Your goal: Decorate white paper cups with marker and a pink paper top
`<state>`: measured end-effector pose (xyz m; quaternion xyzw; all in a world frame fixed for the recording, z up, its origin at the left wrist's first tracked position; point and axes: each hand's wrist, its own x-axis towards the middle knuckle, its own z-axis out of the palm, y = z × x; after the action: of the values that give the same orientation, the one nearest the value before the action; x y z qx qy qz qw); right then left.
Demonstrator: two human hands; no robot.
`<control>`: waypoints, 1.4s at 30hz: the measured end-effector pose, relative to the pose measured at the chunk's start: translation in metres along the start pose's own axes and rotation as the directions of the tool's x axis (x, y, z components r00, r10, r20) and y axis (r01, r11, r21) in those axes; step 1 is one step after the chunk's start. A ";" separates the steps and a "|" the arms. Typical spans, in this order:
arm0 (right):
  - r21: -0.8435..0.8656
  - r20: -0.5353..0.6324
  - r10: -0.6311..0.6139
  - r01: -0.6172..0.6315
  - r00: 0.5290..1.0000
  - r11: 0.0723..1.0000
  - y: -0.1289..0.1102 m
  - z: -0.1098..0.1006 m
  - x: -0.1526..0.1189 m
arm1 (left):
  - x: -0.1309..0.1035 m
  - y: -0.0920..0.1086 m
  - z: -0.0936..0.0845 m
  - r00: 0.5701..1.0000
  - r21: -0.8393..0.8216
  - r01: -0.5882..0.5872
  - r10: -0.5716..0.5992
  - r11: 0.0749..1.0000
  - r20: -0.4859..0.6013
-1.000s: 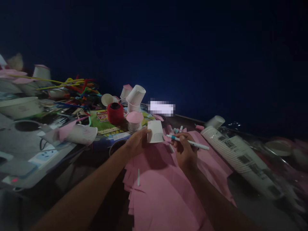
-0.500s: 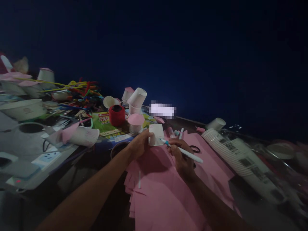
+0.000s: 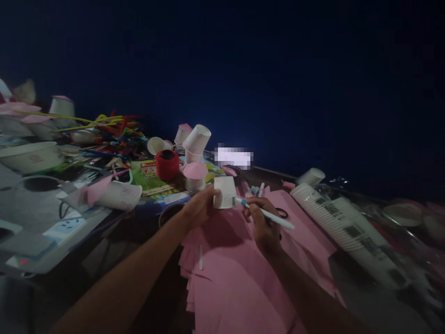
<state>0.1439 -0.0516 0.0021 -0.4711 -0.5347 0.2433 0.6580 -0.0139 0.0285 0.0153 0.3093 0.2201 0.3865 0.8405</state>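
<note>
A white paper cup [image 3: 225, 191] with small faint marks is held on its left side by my left hand [image 3: 202, 204]. My right hand [image 3: 263, 221] grips a white marker [image 3: 276, 218] with a blue band near its tip. The marker's tip is at the cup's lower right part; whether it touches is too small to tell. Beneath both hands lie stacked pink sheets [image 3: 236, 273]. A pair of dark-handled scissors [image 3: 282, 213] rests on the sheets, partly hidden behind my right hand.
On the left are a red yarn roll [image 3: 167, 166], cups with pink cone tops [image 3: 195, 171], colourful pipe cleaners [image 3: 121, 127], a white bowl [image 3: 31, 157] and a power strip [image 3: 69, 226]. Stacked paper cups [image 3: 333, 218] in plastic lie at the right.
The whole view has shifted slightly. My left hand still holds the cup, and the marker tip stays by its lower right part. The cup looks slightly more tilted.
</note>
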 end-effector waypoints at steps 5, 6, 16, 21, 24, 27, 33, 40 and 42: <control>0.042 -0.065 0.059 -0.057 0.996 0.998 0.000 0.001 0.003 | 0.000 0.003 -0.001 1.000 -0.048 0.015 -0.016 0.999 -0.020; 0.046 -0.087 0.076 -0.072 0.993 0.996 0.000 0.001 0.003 | 0.000 0.003 -0.001 1.000 -0.049 0.009 -0.010 0.999 -0.022; 0.042 0.008 -0.004 0.003 1.000 0.999 0.001 0.001 -0.002 | -0.001 -0.001 -0.001 0.999 0.021 0.003 -0.002 1.000 -0.042; -0.007 0.063 -0.013 0.014 0.998 1.000 0.000 0.000 -0.002 | 0.001 -0.002 0.000 0.999 0.057 -0.027 0.030 0.998 -0.044; -0.022 0.040 0.005 -0.004 0.999 1.000 0.000 0.000 -0.001 | 0.001 0.000 -0.001 0.999 0.036 -0.006 0.008 0.999 -0.042; -0.014 -0.041 0.034 -0.034 0.999 0.999 0.001 0.000 0.002 | 0.000 0.003 0.000 0.999 0.012 -0.011 0.012 1.000 -0.051; 0.066 -0.048 0.039 -0.036 0.998 0.997 0.004 -0.001 0.000 | 0.000 0.001 -0.001 0.999 0.030 -0.008 0.009 1.000 -0.033; -0.054 0.087 -0.061 0.066 0.994 0.996 0.004 0.000 -0.006 | 0.003 -0.005 -0.003 0.998 0.095 -0.054 0.056 0.994 -0.020; -0.081 0.085 -0.072 0.079 0.994 0.994 0.004 -0.001 -0.006 | 0.002 -0.004 -0.002 0.997 0.100 -0.040 0.046 0.994 -0.054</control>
<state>0.1439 -0.0550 -0.0042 -0.4677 -0.5885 0.2144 0.6237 -0.0114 0.0286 0.0109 0.3440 0.2559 0.4019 0.8091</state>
